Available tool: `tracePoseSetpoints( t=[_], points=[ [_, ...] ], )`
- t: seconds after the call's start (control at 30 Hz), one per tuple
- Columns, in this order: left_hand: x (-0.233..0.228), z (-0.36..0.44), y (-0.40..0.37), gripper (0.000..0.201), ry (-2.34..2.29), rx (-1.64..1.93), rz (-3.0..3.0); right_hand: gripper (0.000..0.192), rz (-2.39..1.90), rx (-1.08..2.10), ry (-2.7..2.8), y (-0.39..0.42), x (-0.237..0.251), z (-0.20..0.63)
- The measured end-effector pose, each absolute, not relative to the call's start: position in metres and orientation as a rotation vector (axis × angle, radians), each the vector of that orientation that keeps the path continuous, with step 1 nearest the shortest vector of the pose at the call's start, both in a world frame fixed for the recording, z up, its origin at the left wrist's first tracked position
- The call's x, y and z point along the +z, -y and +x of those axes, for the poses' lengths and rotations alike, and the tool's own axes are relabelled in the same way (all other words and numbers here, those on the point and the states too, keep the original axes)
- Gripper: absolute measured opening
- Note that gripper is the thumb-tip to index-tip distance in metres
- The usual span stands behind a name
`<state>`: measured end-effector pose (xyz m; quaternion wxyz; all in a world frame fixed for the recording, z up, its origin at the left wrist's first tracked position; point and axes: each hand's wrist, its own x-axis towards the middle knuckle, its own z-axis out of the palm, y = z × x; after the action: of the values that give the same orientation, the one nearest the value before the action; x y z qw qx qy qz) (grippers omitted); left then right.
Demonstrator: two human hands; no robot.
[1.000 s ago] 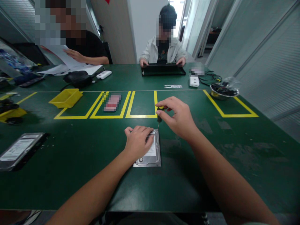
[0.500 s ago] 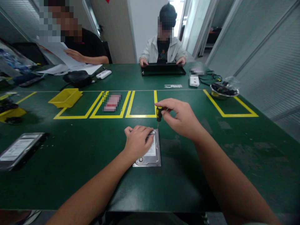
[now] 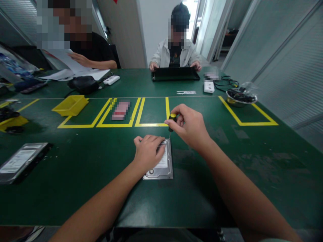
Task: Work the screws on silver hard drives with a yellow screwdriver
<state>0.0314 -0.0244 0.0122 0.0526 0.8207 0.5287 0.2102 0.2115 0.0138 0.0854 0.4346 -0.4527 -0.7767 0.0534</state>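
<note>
A silver hard drive (image 3: 164, 173) with a white label lies flat on the green table in front of me. My left hand (image 3: 148, 151) grips its upper left part, fingers curled over the far edge and thumb across the label, covering much of the drive. In my right hand (image 3: 188, 124), a small black-and-yellow screwdriver (image 3: 173, 116) is pinched by the handle between thumb and fingers. It stands nearly upright, its thin shaft reaching down to the drive's far right corner. Whether the tip sits in a screw is too small to tell.
Another hard drive (image 3: 21, 159) lies at the left. Beyond are a yellow bin (image 3: 71, 105), yellow tape outlines (image 3: 151, 125) and a metal bowl (image 3: 239, 100) of dark parts. Across the table, one person holds papers (image 3: 75, 64), another a black tray-like panel (image 3: 176, 74).
My right hand's fingers have shifted around the screwdriver handle, with the thumb now further left and the hand slightly lower. My left hand and the hard drive have stayed in place.
</note>
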Motion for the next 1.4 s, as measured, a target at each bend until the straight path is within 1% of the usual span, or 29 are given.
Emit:
tracePoseSetpoints(
  t=[0.07, 0.23, 0.47, 0.77, 0.93, 1.17, 1.3, 1.4],
  points=[
    [0.012, 0.031, 0.024, 0.025, -1.611, 0.642, 2.494, 0.022, -1.1, 0.094, 1.951, -0.015, 0.084, 0.211],
    [0.01, 0.031, 0.024, 0.026, -1.613, 0.652, 2.492, 0.015, -1.053, 0.031, 2.012, -0.017, 0.084, 0.214],
    [0.01, 0.031, 0.024, 0.027, -1.607, 0.637, 2.501, 0.027, -1.056, 0.094, 2.039, -0.014, 0.091, 0.221],
    [0.01, 0.031, 0.024, 0.026, -1.618, 0.635, 2.498, 0.014, -1.061, 0.063, 2.027, -0.016, 0.088, 0.218],
    [0.011, 0.031, 0.024, 0.026, -1.608, 0.644, 2.496, 0.017, -1.069, 0.02, 2.035, -0.014, 0.09, 0.217],
    [0.011, 0.031, 0.024, 0.026, -1.612, 0.644, 2.497, 0.015, -1.083, -0.015, 2.067, -0.014, 0.089, 0.217],
    [0.011, 0.031, 0.025, 0.026, -1.616, 0.642, 2.496, 0.018, -1.124, -0.092, 2.017, -0.016, 0.083, 0.214],
    [0.011, 0.031, 0.024, 0.026, -1.616, 0.644, 2.495, 0.025, -1.161, -0.134, 2.022, -0.015, 0.078, 0.212]
  ],
)
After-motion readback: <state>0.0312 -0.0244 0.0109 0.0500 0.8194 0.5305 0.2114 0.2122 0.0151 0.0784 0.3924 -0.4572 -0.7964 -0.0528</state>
